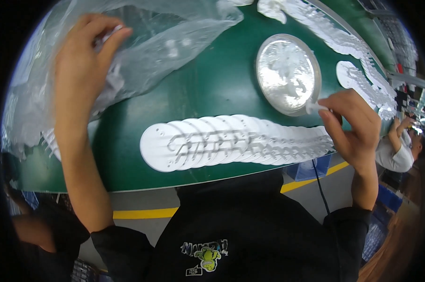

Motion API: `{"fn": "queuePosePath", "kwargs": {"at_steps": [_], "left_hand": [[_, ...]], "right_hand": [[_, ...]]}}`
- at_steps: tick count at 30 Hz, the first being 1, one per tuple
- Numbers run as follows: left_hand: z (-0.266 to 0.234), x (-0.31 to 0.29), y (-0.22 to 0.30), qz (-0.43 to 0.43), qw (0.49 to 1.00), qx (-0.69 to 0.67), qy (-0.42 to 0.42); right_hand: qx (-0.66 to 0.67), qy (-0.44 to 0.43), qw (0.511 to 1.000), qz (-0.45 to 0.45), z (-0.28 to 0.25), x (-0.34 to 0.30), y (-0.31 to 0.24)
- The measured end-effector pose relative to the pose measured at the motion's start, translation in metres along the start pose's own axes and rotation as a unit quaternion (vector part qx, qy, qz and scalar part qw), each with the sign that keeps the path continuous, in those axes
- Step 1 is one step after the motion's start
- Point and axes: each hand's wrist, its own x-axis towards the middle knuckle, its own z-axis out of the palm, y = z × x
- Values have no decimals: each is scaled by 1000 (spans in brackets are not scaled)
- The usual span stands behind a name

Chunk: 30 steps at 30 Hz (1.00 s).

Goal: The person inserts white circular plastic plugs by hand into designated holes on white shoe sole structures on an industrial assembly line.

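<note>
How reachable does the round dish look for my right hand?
Probably yes: the right hand is beside the round dish with nothing visibly in between, though its fingers pinch a small white piece.

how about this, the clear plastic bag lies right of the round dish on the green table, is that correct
Not quite, the side is wrong: the head view shows the clear plastic bag left of the round dish, on the green table.

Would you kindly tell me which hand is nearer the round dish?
The right hand, holding a small pale piece near the dish's rim; the left hand is by clear plastic.
</note>
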Motion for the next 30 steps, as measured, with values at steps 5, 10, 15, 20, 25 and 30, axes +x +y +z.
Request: {"fn": "queuePosePath", "kwargs": {"at_steps": [5, 10, 15, 20, 25, 30], "left_hand": [[-5, 10, 31, 28, 999, -16, -6], [-5, -3, 11, 58, 997, -45, -3], [-4, -1, 18, 44, 997, -55, -34], [-1, 0, 18, 30, 997, -52, -48], [5, 2, 23, 45, 996, -70, -15], [6, 3, 24, 35, 997, -62, -26]], "right_hand": [[-6, -27, 997, -78, 4, 8, -38], [-70, -11, 997, 1, 6, -1, -12], [-31, 30, 997, 61, 11, -28, 39], [-64, -31, 997, -32, 11, -30, 49], [-129, -77, 979, -135, 1, -27, 57], [-162, -90, 968, -170, -4, -27, 59]]}}
